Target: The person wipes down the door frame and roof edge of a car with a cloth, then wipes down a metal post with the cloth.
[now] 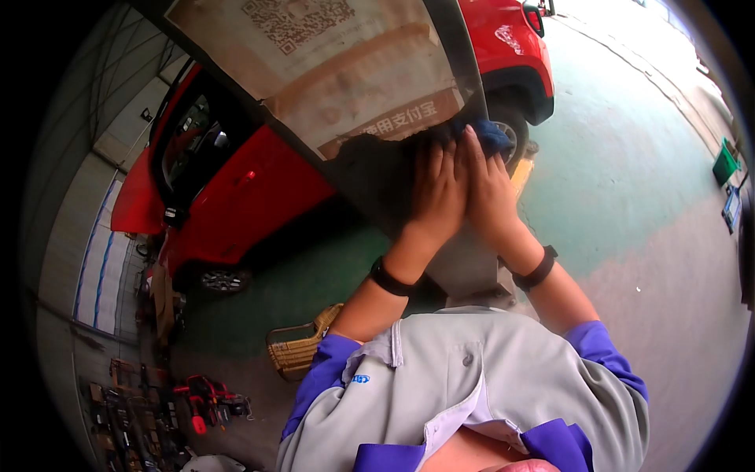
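A dark upright panel (385, 185) stands right in front of me, with a worn, brownish poster (354, 71) on it that carries a QR code and printed characters. The poster's lower edge is ragged and torn, and dark surface shows beneath it. My right hand (489, 177) presses a bunched dark blue cloth (491, 138) against the panel near its right edge. Close beside it, my left hand (440, 185) lies with fingers stretched out against the dark surface below the poster. Its fingertips are partly lost in shadow. Both wrists wear black bands.
Behind the panel stands a red car (267, 177) with a door open. A yellow woven chair (295, 346) is at lower left, near red power tools (208, 401) and a tool rack (130, 417). A green bin (726, 163) stands far right on the green-and-grey floor.
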A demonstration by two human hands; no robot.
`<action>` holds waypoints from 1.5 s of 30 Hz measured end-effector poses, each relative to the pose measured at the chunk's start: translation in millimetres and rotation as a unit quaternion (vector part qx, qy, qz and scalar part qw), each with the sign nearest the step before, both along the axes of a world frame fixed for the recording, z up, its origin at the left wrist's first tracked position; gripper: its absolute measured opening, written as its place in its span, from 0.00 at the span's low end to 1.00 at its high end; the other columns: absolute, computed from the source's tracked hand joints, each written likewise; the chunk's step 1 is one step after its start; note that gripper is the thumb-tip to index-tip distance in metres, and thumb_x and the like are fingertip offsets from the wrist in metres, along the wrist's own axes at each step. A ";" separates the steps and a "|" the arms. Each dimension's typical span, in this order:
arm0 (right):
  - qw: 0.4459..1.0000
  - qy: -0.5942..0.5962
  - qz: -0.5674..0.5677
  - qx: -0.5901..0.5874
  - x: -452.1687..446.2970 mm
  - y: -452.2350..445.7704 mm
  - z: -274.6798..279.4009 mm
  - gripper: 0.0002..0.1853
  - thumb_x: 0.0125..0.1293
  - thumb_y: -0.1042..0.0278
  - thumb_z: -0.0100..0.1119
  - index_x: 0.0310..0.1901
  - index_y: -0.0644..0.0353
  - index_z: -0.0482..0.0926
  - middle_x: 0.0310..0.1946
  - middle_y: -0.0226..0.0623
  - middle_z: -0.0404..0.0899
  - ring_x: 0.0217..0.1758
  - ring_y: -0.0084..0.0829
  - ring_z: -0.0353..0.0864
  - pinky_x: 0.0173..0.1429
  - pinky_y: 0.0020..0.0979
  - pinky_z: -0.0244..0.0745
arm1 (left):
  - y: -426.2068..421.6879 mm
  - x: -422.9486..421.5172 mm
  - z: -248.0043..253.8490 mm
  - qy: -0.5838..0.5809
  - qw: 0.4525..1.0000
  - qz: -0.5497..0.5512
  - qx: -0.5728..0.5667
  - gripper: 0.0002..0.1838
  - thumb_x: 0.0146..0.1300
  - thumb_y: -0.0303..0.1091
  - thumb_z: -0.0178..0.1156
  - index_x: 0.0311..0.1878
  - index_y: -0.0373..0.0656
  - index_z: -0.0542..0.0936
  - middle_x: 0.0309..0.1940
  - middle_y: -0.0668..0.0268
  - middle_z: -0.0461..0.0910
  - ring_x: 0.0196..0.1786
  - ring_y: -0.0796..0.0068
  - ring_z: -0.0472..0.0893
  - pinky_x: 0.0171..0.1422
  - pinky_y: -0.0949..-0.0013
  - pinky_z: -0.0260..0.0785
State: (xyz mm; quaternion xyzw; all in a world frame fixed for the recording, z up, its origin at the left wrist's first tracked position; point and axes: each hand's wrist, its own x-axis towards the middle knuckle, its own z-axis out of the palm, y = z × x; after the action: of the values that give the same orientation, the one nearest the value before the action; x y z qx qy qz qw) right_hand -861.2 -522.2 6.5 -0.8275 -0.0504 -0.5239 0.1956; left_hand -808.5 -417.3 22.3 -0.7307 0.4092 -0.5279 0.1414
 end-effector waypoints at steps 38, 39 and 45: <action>0.998 0.024 -0.064 -0.009 21.0 -9.3 -55.3 0.40 0.67 0.69 0.53 0.75 0.71 0.44 0.62 0.71 0.64 0.58 0.69 0.69 0.59 0.48 0.72 | 3.3 31.0 -79.8 0.182 0.969 -0.163 -0.019 0.34 0.65 0.28 0.48 0.76 0.36 0.56 0.38 0.58 0.74 0.40 0.63 0.74 0.43 0.64 0.70; 0.997 0.045 -0.052 0.038 22.2 -8.8 -72.0 0.40 0.66 0.68 0.54 0.75 0.69 0.46 0.62 0.70 0.66 0.54 0.67 0.72 0.58 0.48 0.73 | 6.1 28.1 -90.8 0.220 0.957 -0.188 -0.025 0.33 0.65 0.27 0.48 0.75 0.36 0.58 0.41 0.57 0.74 0.42 0.61 0.75 0.45 0.63 0.71; 0.929 0.278 0.002 0.246 2.6 -35.3 -132.4 0.38 0.59 0.74 0.57 0.72 0.65 0.55 0.53 0.65 0.75 0.50 0.60 0.78 0.53 0.47 0.74 | 30.3 -2.4 -123.7 0.285 0.935 -0.201 -0.064 0.27 0.63 0.24 0.51 0.68 0.38 0.68 0.53 0.54 0.77 0.57 0.52 0.75 0.63 0.56 0.68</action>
State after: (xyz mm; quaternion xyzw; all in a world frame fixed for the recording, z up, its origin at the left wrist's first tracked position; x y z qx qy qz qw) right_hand -858.6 -557.6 -125.9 -0.8657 0.1345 -0.2683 0.4005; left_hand -810.9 -387.0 -101.4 -0.7605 0.5361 -0.3397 -0.1370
